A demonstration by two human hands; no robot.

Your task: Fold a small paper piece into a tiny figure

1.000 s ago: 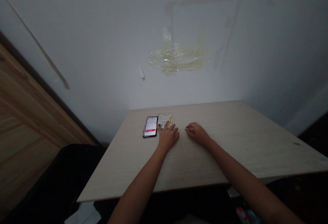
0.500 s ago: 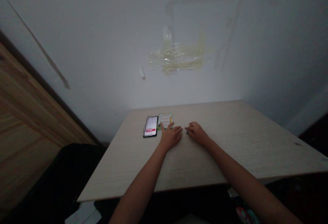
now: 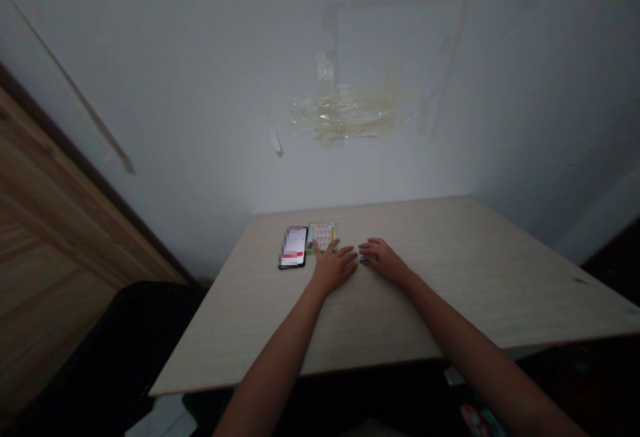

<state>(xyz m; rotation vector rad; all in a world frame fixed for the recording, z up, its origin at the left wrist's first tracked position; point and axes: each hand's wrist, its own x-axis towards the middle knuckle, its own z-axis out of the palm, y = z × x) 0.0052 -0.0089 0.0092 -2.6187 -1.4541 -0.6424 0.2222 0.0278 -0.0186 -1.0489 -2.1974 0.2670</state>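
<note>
My left hand lies on the table with its fingers spread, palm down. Its thumb and index finger reach the lower edge of a colourful printed card covered in rows of small pictures. Just to the right, my right hand rests with curled fingers over a small dark bluish piece. Most of that piece is hidden under the fingers, and its kind is too small to tell. A smartphone with a lit, partly blurred screen lies left of the card.
The pale wooden table meets a grey wall with peeling clear tape on it. Wooden panelling stands at the left. Below the front edge, white sheets and a reddish item show in the dark.
The whitish piece at my right fingertips is gone from sight, and a dark bluish one shows there now. My right fingers have shifted slightly. My left hand has hardly moved.
</note>
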